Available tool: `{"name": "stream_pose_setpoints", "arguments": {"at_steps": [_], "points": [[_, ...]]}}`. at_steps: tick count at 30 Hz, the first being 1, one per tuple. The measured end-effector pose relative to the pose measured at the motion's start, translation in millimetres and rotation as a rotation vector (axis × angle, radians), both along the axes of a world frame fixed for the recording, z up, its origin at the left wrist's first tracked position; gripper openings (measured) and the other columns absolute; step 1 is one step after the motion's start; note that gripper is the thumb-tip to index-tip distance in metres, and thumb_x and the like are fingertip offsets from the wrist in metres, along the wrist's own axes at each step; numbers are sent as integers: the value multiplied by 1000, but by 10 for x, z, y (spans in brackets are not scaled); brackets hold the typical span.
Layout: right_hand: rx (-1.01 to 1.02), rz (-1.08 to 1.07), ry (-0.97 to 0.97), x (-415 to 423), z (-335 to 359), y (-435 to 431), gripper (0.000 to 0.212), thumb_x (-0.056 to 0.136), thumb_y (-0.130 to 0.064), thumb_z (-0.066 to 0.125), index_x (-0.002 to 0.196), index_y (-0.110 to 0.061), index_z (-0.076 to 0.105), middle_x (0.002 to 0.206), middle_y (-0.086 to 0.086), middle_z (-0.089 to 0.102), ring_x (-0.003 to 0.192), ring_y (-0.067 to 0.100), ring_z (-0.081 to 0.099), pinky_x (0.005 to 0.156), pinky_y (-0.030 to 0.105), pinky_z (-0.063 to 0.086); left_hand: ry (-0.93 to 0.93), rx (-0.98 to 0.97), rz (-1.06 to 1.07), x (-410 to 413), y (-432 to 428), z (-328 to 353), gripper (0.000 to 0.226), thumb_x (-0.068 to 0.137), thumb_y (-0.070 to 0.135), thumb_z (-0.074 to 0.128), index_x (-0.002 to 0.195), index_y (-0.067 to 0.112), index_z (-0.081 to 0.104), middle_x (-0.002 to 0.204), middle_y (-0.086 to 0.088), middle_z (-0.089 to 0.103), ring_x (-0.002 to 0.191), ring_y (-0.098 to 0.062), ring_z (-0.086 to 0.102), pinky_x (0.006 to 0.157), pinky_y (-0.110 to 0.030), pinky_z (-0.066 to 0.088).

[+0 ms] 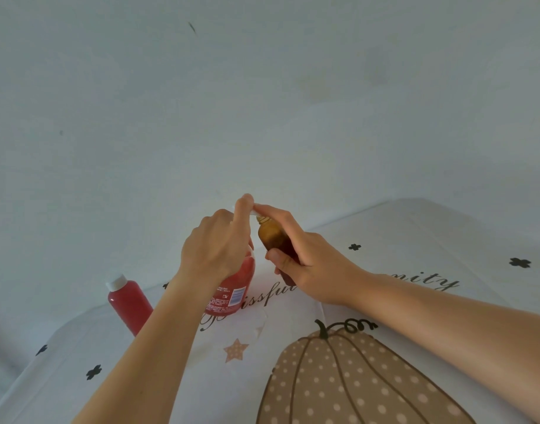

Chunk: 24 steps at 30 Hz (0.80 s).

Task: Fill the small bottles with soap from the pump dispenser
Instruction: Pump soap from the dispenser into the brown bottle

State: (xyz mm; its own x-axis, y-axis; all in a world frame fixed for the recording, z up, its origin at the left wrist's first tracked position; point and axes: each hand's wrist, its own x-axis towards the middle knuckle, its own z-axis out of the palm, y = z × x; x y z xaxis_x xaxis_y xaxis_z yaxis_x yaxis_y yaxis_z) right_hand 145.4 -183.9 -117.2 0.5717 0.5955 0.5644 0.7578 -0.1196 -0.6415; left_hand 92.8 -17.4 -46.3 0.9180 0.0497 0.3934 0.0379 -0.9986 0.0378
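Note:
A pump dispenser (236, 286) full of red soap stands on the table, its white pump head mostly hidden. My left hand (219, 243) sits on top of it, index finger laid over the pump head. My right hand (305, 264) grips a small amber bottle (271, 234), tilted, its open threaded neck right under the white spout tip. My right index finger reaches up to the spout. The bottle's lower part looks dark red. A second small bottle (129, 302), filled with red soap and closed with a white cap, stands to the left.
The table wears a white cloth (415, 240) printed with a dotted pumpkin (354, 377), a star, black clovers and script lettering. A plain pale wall rises behind. The table's far edge runs just behind the bottles.

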Motion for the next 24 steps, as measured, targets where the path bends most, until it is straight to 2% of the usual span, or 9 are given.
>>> {"name": "stream_pose_setpoints", "arguments": {"at_steps": [2, 6, 7, 9, 12, 16, 20, 22, 24], "points": [[-11, 3, -5, -6, -7, 4, 68, 112, -20, 50, 159, -55, 16, 79, 7, 62, 71, 25, 65, 78, 50, 58, -18, -28, 4, -23, -36, 15, 31, 105, 35, 22, 120, 17, 42, 102, -8, 70, 94, -28, 66, 93, -49, 56], [-34, 25, 7, -27, -15, 16, 67, 112, -18, 50, 161, -50, 18, 74, 5, 60, 69, 23, 63, 76, 48, 57, -10, -80, 43, -37, -39, 48, 16, 111, 11, 35, 123, 7, 45, 108, -10, 58, 103, -32, 59, 93, -47, 53], [-33, 25, 4, -24, -17, 15, 67, 112, -18, 50, 161, -50, 18, 74, 6, 60, 68, 23, 62, 75, 47, 57, 1, -45, 42, -29, -25, 45, 15, 111, 10, 40, 125, 8, 43, 105, -8, 55, 100, -31, 58, 91, -45, 53], [-19, 13, -3, -16, -18, 7, 66, 112, -20, 50, 160, -52, 18, 75, 7, 61, 70, 23, 64, 76, 47, 57, 9, 41, 33, -14, -1, 30, 29, 108, 12, 50, 132, 12, 33, 103, -5, 55, 94, -29, 58, 86, -42, 55], [9, -2, -9, -4, -17, -1, 66, 113, -22, 50, 158, -56, 17, 81, 9, 62, 74, 24, 67, 79, 47, 58, 17, 75, -37, -26, 1, 16, 50, 105, 12, 52, 134, 27, 15, 100, -10, 68, 84, -31, 65, 83, -50, 61], [9, -12, -3, 1, -10, 4, 68, 113, -21, 49, 159, -57, 16, 82, 12, 62, 73, 25, 66, 81, 50, 58, -5, 62, -47, 10, 14, -3, 60, 105, 14, 51, 141, 33, 7, 97, -8, 69, 81, -28, 67, 83, -50, 61], [6, -13, -6, -11, -11, 9, 68, 112, -20, 50, 158, -57, 16, 79, 12, 62, 72, 26, 66, 78, 49, 58, -22, 65, -30, 16, 28, -5, 44, 108, 15, 46, 144, 21, 20, 97, -5, 62, 86, -26, 61, 84, -44, 57], [1, -4, 2, -14, -14, 16, 67, 112, -19, 50, 159, -55, 17, 78, 11, 62, 72, 26, 66, 78, 49, 58, -41, -34, -15, 17, 30, -11, 16, 110, 15, 39, 126, 16, 39, 88, 1, 60, 81, -20, 57, 78, -37, 51], [-6, 15, 14, -22, -22, 21, 67, 112, -17, 49, 160, -52, 19, 77, 11, 61, 68, 23, 62, 75, 45, 58, -24, -100, 34, 7, 10, 21, 9, 111, 17, 39, 105, 17, 46, 82, 8, 54, 77, -9, 51, 69, -29, 40]]}}
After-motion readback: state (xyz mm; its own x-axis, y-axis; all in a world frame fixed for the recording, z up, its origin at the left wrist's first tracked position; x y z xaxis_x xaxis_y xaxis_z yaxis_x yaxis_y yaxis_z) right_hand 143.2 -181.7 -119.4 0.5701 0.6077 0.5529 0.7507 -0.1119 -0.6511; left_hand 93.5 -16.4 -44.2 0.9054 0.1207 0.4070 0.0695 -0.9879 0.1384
